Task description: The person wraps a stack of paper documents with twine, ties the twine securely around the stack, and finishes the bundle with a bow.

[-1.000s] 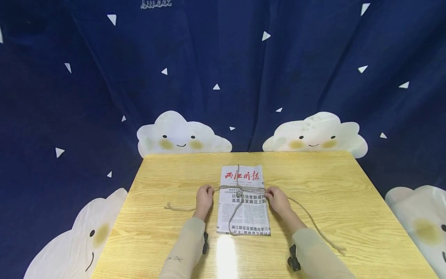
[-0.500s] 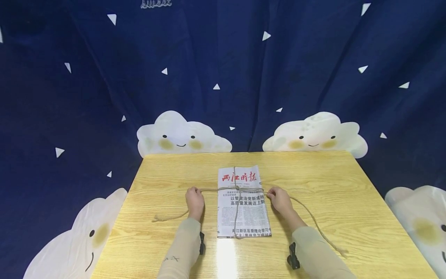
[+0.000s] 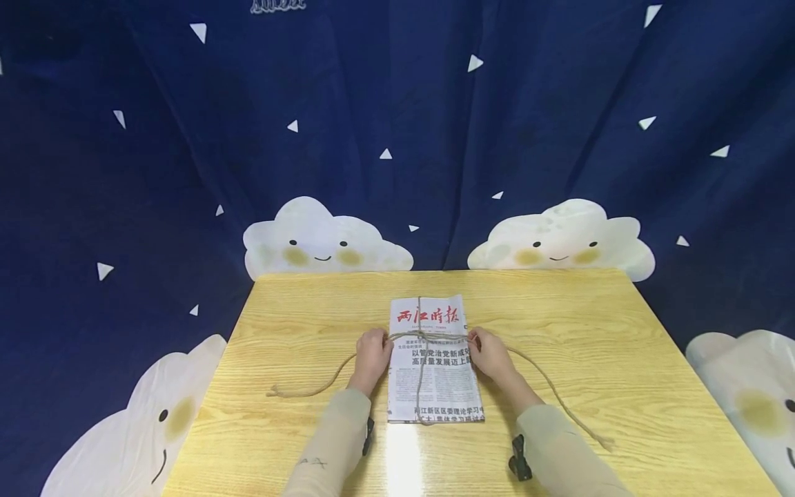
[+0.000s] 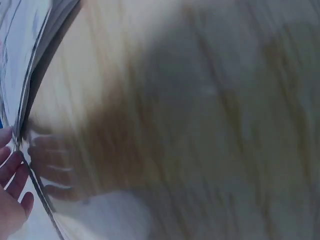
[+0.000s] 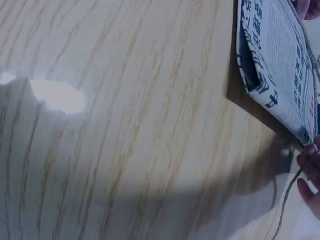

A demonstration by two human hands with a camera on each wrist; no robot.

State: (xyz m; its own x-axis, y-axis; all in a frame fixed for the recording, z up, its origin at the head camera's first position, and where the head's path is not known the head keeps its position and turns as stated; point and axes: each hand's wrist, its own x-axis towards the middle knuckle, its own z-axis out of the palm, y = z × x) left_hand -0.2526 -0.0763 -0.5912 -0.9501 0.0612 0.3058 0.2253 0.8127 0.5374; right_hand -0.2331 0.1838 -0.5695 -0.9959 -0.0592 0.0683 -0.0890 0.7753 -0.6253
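Note:
A folded newspaper (image 3: 435,386) with a red title lies on the table, wrapped lengthwise and crosswise by thin brown twine (image 3: 420,373). The strands cross in the upper half of its front page. At the paper's left edge my left hand (image 3: 373,355) pinches the twine, and a loose tail trails from it to the left. My right hand (image 3: 491,353) holds the twine at the opposite edge, its tail running down to the right. In the left wrist view, the fingers (image 4: 15,170) meet the twine beside the paper's edge. The right wrist view shows the twine (image 5: 286,202) leaving the right fingers.
The wooden table (image 3: 310,304) extends around the paper on all sides. Behind it hangs a dark blue curtain (image 3: 397,103) with white triangles and smiling clouds. A black strap piece (image 3: 520,459) sits at the right wrist.
My left hand moved outward to the left with the twine, then came back to the paper's edge. The crossing drew tighter and the lengthwise strand straightened. My right hand shifted slightly left.

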